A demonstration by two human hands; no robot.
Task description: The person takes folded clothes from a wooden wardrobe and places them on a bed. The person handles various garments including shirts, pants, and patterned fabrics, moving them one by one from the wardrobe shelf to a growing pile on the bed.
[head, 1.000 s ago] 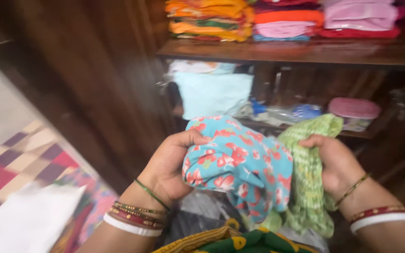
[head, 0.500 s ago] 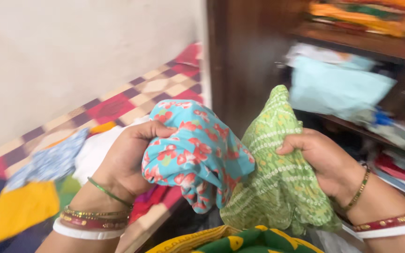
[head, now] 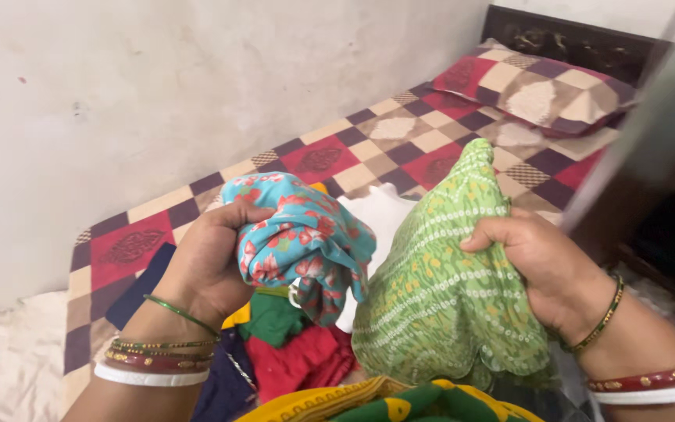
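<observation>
At six o'clock, nearest the camera, lay the edge of a yellow and green cloth [head: 400, 400]. Just above it, the left hand [head: 205, 262] had its grip closed tight round a bunched turquoise cloth [head: 302, 242] with red flowers, held at about nine o'clock of centre. The right hand [head: 544, 266], at three o'clock, had its grip closed on a light green cloth [head: 439, 289] patterned with rows of white dots, which rose to a point at its top and hung in a rounded fold below. The two cloths were just beside each other.

Half a second before, the same hands held the same two cloths in front of a dark wooden wardrobe with shelves; now the view had swung to the bed, and the wardrobe showed only as a dark edge at three o'clock.

Below the hands a heap of clothes [head: 291, 352], red, green and navy, lay on the bed [head: 337, 148], whose cover was chequered red, cream and purple. At one o'clock sat a matching pillow [head: 541, 86] against a dark headboard [head: 580, 43]. A pale plaster wall [head: 197, 78] ran behind.
</observation>
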